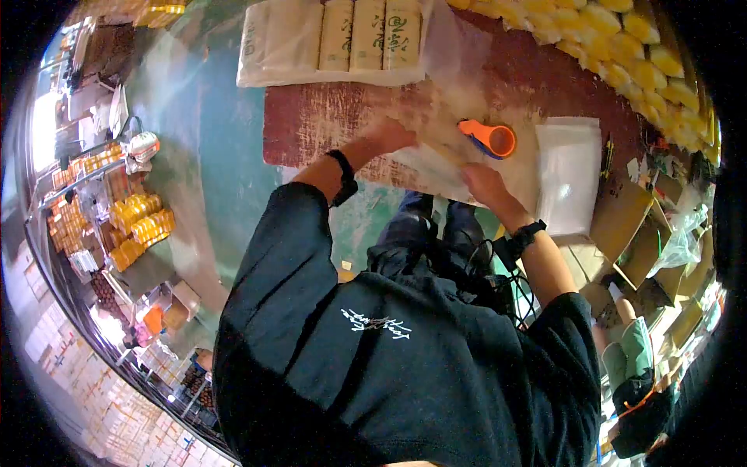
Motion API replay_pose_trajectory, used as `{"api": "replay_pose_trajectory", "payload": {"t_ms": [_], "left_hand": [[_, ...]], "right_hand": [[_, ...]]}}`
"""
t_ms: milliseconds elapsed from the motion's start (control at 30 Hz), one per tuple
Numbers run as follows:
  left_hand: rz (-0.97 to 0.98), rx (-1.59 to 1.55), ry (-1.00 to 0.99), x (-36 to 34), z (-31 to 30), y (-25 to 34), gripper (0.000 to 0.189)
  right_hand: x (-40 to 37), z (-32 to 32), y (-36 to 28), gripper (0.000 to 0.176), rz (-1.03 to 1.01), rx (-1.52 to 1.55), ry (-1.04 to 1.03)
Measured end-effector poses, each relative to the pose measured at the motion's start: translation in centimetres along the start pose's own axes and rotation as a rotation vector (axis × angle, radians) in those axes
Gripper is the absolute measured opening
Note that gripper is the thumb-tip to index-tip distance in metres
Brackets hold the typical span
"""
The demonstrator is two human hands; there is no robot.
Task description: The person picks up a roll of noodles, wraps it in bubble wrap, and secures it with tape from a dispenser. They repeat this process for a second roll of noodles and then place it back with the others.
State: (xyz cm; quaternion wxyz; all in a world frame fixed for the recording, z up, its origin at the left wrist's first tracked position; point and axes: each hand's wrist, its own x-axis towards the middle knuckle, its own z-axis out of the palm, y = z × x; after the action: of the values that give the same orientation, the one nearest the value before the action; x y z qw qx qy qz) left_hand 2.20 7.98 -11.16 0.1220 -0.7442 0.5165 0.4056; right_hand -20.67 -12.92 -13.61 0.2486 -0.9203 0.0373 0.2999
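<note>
1 clear plastic pack of pale, green-lettered cylinders (338,43), far L on worn red table (299,117). L hand (393,135) & R hand (484,184) at opp. ends of blurry, pale, thin sheet (436,165); blur, can't tell grips. Orange ring-shaped tool w/ handle (489,136) nr R hand; flat clear plastic sheets (569,175) far R.

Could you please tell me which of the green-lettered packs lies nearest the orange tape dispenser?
The rightmost pack, ending the row; the other packs lie farther left of the dispenser.

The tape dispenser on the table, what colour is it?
Orange, with blue on the tape dispenser's lower edge; head view.
</note>
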Motion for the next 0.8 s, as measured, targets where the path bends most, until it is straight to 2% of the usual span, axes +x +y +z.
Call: {"api": "replay_pose_trajectory", "payload": {"t_ms": [67, 100, 133, 167, 233, 300, 333, 400, 500, 600, 700, 767, 800], "left_hand": [[0.229, 0.092, 0.464, 4.0, 4.3, -2.9, 0.029], [0.328, 0.16, 0.574, 5.7, 5.2, -4.1, 0.03], [0.417, 0.236, 0.693, 7.3, 6.0, -5.3, 0.031], [0.485, 0.333, 0.687, 7.8, 6.0, -5.6, 0.032], [0.469, 0.222, 0.643, 7.9, 7.0, -5.1, 0.031], [0.379, -0.046, 0.591, 6.3, 5.9, -4.4, 0.029], [0.364, -0.122, 0.581, 5.9, 5.9, -4.4, 0.027], [0.461, -0.053, 0.629, 6.9, 6.4, -4.8, 0.023], [0.357, -0.157, 0.617, 7.1, 6.9, -4.5, 0.019], [0.372, -0.154, 0.653, 5.8, 6.1, -4.0, 0.02], [0.303, -0.1, 0.74, 4.7, 4.9, -3.3, 0.023], [0.342, 0.042, 1.019, 4.5, 3.2, -2.6, 0.024], [0.354, 0.094, 1.09, 4.1, 3.2, -1.6, 0.023]], "right_hand": [[0.4, 0.9, 0.3, 0.022, 0.029, -0.003, -0.051], [1.0, 1.5, 0.9, 0.022, 0.047, -0.005, -0.075], [1.4, 2.7, 1.4, 0.025, 0.102, 0.037, -0.008], [1.4, 3.2, 1.2, 0.027, 0.157, 0.078, 0.054], [0.7, 3.5, 1.6, 0.036, 0.28, 0.195, 0.082], [-0.5, -2.1, -0.8, 0.048, 0.429, 0.357, 0.039], [-0.9, -2.0, -1.0, 0.059, 0.44, 0.309, 0.015], [-0.9, -2.0, 0.2, 0.082, 0.465, 0.207, -0.03], [0.5, -1.4, -0.2, 0.093, 0.22, 0.171, 0.23], [2.4, -0.9, -2.2, 0.083, -0.027, 0.299, 0.153], [5.0, 1.0, -2.9, 0.077, -0.001, 0.126, 0.121], [5.6, 1.2, -2.7, 0.075, 0.048, 0.247, 0.121], [5.9, 1.5, -2.5, 0.073, 0.074, 0.308, 0.119]]}}
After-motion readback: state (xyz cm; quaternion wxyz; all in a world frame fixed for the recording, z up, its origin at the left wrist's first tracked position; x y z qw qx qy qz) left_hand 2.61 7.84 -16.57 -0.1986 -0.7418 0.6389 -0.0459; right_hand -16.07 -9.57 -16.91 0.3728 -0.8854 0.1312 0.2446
